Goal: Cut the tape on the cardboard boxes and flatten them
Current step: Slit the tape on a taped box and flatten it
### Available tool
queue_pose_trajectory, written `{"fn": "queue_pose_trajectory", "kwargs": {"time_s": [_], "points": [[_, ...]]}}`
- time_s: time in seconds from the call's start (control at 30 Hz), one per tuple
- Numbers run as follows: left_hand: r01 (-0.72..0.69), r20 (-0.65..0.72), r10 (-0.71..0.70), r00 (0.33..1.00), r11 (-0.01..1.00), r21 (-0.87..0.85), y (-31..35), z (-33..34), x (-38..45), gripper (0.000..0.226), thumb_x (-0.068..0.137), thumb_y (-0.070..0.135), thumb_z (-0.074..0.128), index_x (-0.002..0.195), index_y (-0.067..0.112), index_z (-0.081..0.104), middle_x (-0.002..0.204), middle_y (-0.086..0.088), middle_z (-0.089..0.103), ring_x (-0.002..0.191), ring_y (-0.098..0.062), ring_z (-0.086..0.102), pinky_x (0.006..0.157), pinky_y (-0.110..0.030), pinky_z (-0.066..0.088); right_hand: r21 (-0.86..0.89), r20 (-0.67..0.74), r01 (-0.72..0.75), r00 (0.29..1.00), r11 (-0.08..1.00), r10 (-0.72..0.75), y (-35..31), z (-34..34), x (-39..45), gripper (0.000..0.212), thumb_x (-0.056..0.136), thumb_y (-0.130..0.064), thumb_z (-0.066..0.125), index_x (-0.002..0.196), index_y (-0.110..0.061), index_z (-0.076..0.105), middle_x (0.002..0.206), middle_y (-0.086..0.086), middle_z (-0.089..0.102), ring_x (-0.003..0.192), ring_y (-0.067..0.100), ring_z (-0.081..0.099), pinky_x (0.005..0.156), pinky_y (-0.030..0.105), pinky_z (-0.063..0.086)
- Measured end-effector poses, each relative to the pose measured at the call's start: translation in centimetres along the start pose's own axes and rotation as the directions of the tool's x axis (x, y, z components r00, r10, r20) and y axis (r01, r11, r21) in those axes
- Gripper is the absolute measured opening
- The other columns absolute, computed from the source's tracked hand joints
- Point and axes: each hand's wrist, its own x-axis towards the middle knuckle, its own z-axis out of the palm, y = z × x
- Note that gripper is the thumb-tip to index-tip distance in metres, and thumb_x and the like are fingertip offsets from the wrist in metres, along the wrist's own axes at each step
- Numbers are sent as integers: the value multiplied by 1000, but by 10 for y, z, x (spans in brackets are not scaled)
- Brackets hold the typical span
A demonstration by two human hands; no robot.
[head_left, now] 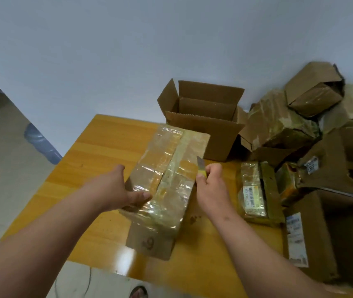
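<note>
A taped box (165,177) lies at the centre of the yellow table (98,147). The left hand (117,190) grips its 9 o'clock side; the right hand (211,186), at 3 o'clock, holds a knife (200,166), blade up. An open box (203,119) stands at 12 o'clock, more boxes (313,160) are heaped at 3 o'clock.

Your right hand (211,186) hides most of the knife (200,168); label print (251,195) is too small to read; the box pile (321,147) is cut off at the right edge.

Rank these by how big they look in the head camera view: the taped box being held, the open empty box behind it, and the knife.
1. taped box, though it sits nearer the camera
2. open empty box
3. knife
</note>
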Motion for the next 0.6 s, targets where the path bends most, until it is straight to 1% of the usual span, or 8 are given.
{"fn": "queue_pose_trajectory", "kwargs": {"time_s": [0.07,0.13,0.2,0.27,0.33,0.4,0.47,0.6], "points": [[-91,106,107,989,985,-147,7,7,-10,111,81,66,64,156,27,-8,103,-5,69,58,-15,70,53,-26,50,29,13,3,1000,1000,-3,-4,0,7,7,104,-25,39,106,-21,35,81,-3,47,69,16,47,58,32,36],[-85,243,199,949,908,-411,10,12,-19,111,90,42,69,151,36,-23,85,-7,75,59,-19,71,51,-25,50,72,31,-6,1000,997,3,-7,-9,17,7,104,-25,40,107,-20,35,82,1,48,67,16,46,57,32,36],[-101,246,235,940,883,-459,11,19,-25,120,87,37,74,147,41,-29,84,1,76,68,-17,73,59,-27,53,106,54,-30,998,994,24,-8,-20,26,7,104,-25,40,107,-20,36,90,3,53,69,14,48,55,30,38],[-259,33,272,962,942,-214,14,19,-28,133,74,52,81,144,47,-32,106,16,68,88,-12,69,71,-25,50,90,76,-23,997,996,16,-6,-26,32,6,105,-25,40,107,-20,37,100,4,57,76,13,51,59,29,40],[-396,-126,414,902,907,145,16,15,-25,136,62,71,77,138,55,-35,137,11,42,125,-19,46,96,-33,44,55,64,-6,998,998,2,0,-27,32,6,105,-24,40,108,-19,38,100,3,57,79,14,50,61,27,41],[-521,27,546,837,782,341,17,11,-18,133,56,81,70,134,60,-36,162,8,-5,149,-23,-3,119,-46,7,52,18,-19,1000,998,18,8,-28,28,4,105,-24,40,107,-21,38,94,-1,57,82,17,56,64,29,46],[-593,196,573,796,670,447,18,12,-11,135,55,80,71,134,60,-37,152,14,-40,142,-20,-36,114,-51,-21,120,-18,-61,998,991,63,20,-29,23,2,105,-25,41,105,-24,39,94,1,59,86,21,64,73,41,57],[-581,40,661,749,627,519,31,13,-1,124,52,90,60,142,60,-20,162,12,-21,145,-26,2,113,-51,11,220,-97,-125,984,967,149,40,-38,9,13,104,-28,44,95,-38,41,95,1,65,82,16,69,74,42,60]]}}
